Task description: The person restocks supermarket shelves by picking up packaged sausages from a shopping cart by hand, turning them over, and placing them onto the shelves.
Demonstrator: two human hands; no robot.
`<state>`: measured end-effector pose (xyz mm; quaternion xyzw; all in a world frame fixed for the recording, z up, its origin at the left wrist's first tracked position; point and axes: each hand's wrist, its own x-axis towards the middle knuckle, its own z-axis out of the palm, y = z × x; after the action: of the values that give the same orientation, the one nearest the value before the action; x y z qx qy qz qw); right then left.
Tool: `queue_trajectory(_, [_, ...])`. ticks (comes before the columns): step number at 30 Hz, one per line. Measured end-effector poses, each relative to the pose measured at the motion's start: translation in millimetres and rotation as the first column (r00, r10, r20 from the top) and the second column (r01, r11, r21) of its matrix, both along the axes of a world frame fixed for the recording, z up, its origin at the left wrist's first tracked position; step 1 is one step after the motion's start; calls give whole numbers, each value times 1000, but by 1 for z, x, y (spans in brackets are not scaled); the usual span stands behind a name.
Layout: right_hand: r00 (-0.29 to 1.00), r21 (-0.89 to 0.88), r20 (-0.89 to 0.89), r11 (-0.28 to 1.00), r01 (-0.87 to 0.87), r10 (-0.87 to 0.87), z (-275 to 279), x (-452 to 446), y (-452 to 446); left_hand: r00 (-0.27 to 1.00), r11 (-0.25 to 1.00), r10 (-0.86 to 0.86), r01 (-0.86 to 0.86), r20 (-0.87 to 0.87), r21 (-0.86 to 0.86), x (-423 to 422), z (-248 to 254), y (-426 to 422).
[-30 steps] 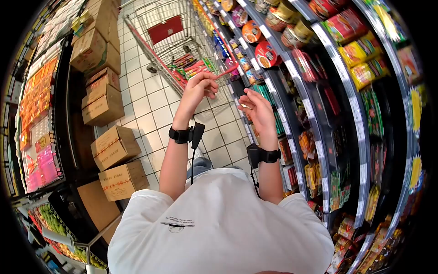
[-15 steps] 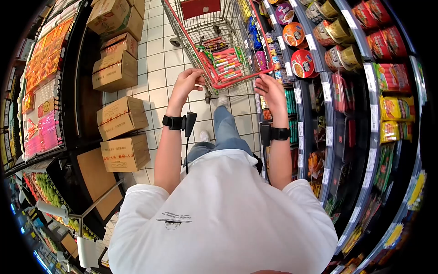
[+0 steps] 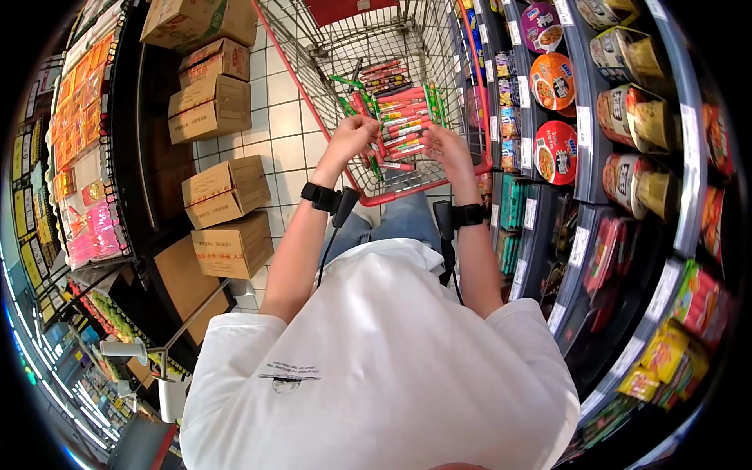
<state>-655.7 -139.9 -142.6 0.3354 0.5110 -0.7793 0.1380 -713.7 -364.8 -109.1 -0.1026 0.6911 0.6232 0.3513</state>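
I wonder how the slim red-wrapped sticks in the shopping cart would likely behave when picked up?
The slim red-wrapped sticks look fairly stiff, since most lie straight. Each is probably light, being so thin. As they lie close together in the shopping cart, neighbours might slide.

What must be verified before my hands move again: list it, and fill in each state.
1. Cart within reach: ok, both hands are above its near end.
2. Left hand free: cannot tell, the fingers curl and hide what is beneath.
3. Right hand clear of the sticks: cannot tell, it overlaps them in view.
4. Sticks all aligned: not ok, they lie at differing angles.
5. Straps on wrists: ok, one on each.
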Motion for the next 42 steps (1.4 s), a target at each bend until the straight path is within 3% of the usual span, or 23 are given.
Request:
queue_trajectory(3, [995, -16, 92, 1000, -24, 25, -21, -30, 11, 1000, 991, 15, -12, 23, -130, -25, -26, 32])
queue_trajectory(6, [983, -72, 170, 996, -56, 68, -44, -55, 19, 981, 963, -60, 106, 184, -249, -37, -76, 59])
queue_trajectory(7, [977, -71, 198, 995, -66, 79, -48, -63, 20, 989, 957, -61, 95, 131, -274, -37, -89, 70])
queue_trajectory(9, [979, -61, 201, 998, -16, 28, -59, -79, 23, 976, 974, -12, 60, 217, -217, -42, -109, 87])
queue_trajectory(10, [974, -37, 221, 998, -43, 50, -68, -85, 25, 963, 962, 38, 36, 265, -271, -45, -108, 97])
queue_trajectory(11, [966, -32, 250, 998, -56, 62, -78, -89, 25, 994, 935, -11, 48, 107, -352, -40, -144, 99])
queue_trajectory(13, [965, -11, 264, 1000, 0, 3, -95, -97, 26, 997, 914, 5, 24, 71, -406, -35, -181, 107])
queue_trajectory(18, [942, -41, 332, 999, -31, 43, -146, -114, 20, 969, 920, 163, -82, 185, -382, -40, -246, 101])
queue_trajectory(20, [927, -21, 364, 996, -85, 87, -175, -120, 24, 932, 924, 270, -181, 242, -336, -42, -252, 97])
queue_trajectory(23, [895, -31, 426, 991, -133, 133, -195, -131, 20, 924, 889, 295, -171, 244, -424, -46, -265, 96])
queue_trajectory(25, [867, -104, 490, 993, -47, 92, -212, -133, 19, 916, 882, 328, -209, 231, -423, -47, -272, 99])
queue_trajectory(26, [814, -30, 581, 1000, -7, 23, -223, -136, 14, 911, 872, 357, -247, 205, -422, -47, -274, 100])
queue_trajectory(36, [838, -48, 541, 997, -54, 71, -259, -137, 13, 896, 859, 386, -264, 218, -438, -39, -297, 108])
queue_trajectory(42, [831, 88, 556, 995, -51, -7, -265, -123, 8, 924, 821, 354, -232, 147, -521, -31, -304, 108])
